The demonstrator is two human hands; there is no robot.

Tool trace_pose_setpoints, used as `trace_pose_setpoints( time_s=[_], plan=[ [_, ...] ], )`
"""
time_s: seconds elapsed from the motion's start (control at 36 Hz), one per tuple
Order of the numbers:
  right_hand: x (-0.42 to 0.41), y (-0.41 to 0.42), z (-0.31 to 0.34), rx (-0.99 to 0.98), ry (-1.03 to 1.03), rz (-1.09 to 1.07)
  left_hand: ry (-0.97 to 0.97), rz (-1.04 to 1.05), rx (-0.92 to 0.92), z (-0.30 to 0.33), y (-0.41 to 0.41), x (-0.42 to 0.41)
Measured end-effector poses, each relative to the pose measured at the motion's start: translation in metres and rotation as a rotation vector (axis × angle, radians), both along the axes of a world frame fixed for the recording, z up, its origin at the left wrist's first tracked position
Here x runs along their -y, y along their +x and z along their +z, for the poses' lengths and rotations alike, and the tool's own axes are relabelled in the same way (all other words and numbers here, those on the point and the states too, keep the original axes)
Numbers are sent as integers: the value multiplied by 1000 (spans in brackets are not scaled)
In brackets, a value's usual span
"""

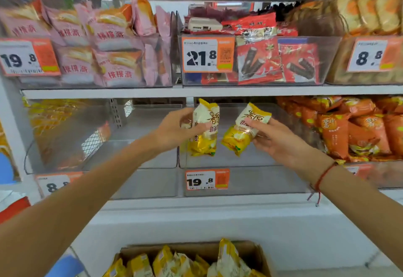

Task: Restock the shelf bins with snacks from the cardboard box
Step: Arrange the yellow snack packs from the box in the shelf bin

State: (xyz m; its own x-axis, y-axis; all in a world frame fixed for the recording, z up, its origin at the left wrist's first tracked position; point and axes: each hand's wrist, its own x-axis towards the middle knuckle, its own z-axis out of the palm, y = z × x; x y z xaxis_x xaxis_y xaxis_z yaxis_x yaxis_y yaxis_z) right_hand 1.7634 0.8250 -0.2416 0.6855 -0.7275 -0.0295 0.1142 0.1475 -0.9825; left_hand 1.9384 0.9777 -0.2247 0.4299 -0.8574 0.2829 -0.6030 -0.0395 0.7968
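The left hand [174,129] pinches a yellow pack [205,128] by its upper half, thumb across the front; it may hold a second pack behind, I cannot tell. Just right of it, the right hand [274,137] grips another pack [244,130] the same way. Both hang over the clear bin [250,180] below the hands, which looks empty. Best to carry them deep to the back wall and stand them upright, labels forward, before letting go. The box [250,252] sits well below with more packs.
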Motion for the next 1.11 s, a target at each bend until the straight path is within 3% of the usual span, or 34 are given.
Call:
trace_pose_setpoints(
  time_s=[0.08,0.17,0.28,0.39,0.53,0.61,0.81,0.94,1.11],
  plan=[
    [17,12,-10,-69,-129,-82,92,8,173,-10,19,31],
    [33,26,-17,-158,-311,-132,305,83,480,-17,36,54],
    [52,43,-23,-332,-409,30,518,96,839,-24,50,70],
    [60,61,-33,-467,-402,248,601,59,949,-29,58,81],
    [53,79,-48,-591,-562,383,755,67,1074,-31,71,95],
    [48,89,-56,-595,-607,406,698,131,1014,-30,71,91],
    [33,111,-59,-533,-562,373,-26,387,470,-55,46,20],
    [15,120,-61,-542,-526,347,92,293,242,-82,26,-27],
    [-3,127,-60,-527,-515,195,188,121,251,-88,24,-47]
  ],
)
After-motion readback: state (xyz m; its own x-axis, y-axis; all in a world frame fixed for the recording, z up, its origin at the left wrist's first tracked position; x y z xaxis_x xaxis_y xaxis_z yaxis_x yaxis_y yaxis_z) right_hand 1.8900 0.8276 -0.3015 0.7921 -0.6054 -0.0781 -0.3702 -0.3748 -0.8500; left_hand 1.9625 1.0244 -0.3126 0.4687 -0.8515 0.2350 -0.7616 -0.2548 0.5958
